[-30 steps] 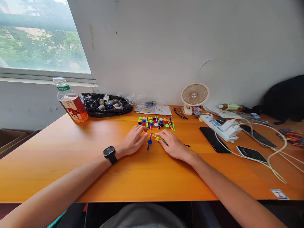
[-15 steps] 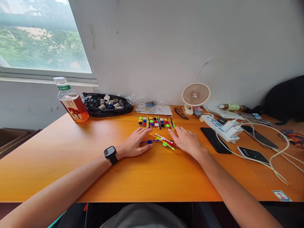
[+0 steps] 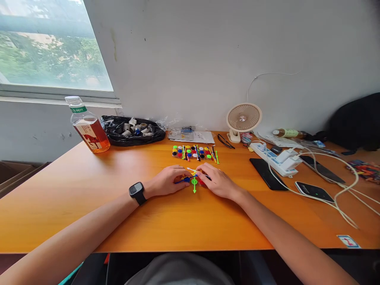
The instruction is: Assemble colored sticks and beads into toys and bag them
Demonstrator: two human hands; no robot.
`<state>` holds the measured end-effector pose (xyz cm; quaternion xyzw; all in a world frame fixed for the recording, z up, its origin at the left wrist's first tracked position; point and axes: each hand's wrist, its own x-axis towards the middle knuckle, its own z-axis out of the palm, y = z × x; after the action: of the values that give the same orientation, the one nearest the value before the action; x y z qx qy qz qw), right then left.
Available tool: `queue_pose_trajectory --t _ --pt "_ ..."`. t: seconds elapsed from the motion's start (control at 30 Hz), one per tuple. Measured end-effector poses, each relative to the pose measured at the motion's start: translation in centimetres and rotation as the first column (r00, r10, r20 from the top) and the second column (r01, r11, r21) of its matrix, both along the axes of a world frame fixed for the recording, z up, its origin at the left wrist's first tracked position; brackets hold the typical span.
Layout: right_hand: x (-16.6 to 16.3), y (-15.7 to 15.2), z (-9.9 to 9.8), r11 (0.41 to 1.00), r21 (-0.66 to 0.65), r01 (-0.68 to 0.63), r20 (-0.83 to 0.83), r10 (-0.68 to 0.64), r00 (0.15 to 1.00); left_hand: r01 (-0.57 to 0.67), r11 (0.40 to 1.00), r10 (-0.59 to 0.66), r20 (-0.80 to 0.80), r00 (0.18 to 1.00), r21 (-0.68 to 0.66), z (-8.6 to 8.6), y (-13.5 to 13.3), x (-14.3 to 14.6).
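A small cluster of plastic arrow spinners lies on the table between my two hands. The thumb and fingers of my left hand [image 3: 168,180] close around the blue arrow spinner [image 3: 186,179]. From the other side, my right hand [image 3: 216,181] has its fingertips drawn together on the cluster, covering part of the red and white pieces. A green arrow spinner [image 3: 194,182] shows between the hands, its tip toward me. Just behind, rows of coloured round discs [image 3: 190,151] lie with several thin arrows, one a loose green arrow [image 3: 217,157].
A bottle of amber drink [image 3: 92,134] stands at the left. Behind are a black plastic bag [image 3: 113,134] with rolls, papers [image 3: 204,137], and a small fan [image 3: 244,118]. To the right lie a power strip [image 3: 274,160], white cables, a black flat case [image 3: 267,174] and phones [image 3: 315,192].
My right hand has moved left onto the spinner cluster, its fingers closing. The green spinner has turned to point toward me. My left hand has stayed nearly in place.
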<state>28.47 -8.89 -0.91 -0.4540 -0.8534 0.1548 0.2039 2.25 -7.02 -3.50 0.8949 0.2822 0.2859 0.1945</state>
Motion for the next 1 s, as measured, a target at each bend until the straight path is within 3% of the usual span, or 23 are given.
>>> queue_pose_trajectory --t 0.33,0.53,0.77,1.0 --pt "-0.6 -0.9 0.1 0.981 -0.070 -0.184 -0.124 0.174 0.977 -0.039 0.994 0.033 0.058 0.998 0.100 0.8 -0.3 0.0" --pt "-0.6 -1.0 -0.5 0.985 -0.106 -0.138 -0.150 0.121 0.981 -0.060 0.998 0.060 -0.019 0.998 -0.024 0.0 0.2 -0.1" --pt "-0.6 -0.6 -0.1 0.980 -0.120 -0.159 -0.238 0.127 0.963 -0.005 1.000 0.005 -0.048 0.999 0.007 0.6 0.0 0.0" --pt "0.3 -0.6 1.2 0.980 -0.073 -0.184 -0.064 0.179 0.982 0.022 0.999 -0.019 -0.109 0.994 0.032 1.3 -0.1 -0.6"
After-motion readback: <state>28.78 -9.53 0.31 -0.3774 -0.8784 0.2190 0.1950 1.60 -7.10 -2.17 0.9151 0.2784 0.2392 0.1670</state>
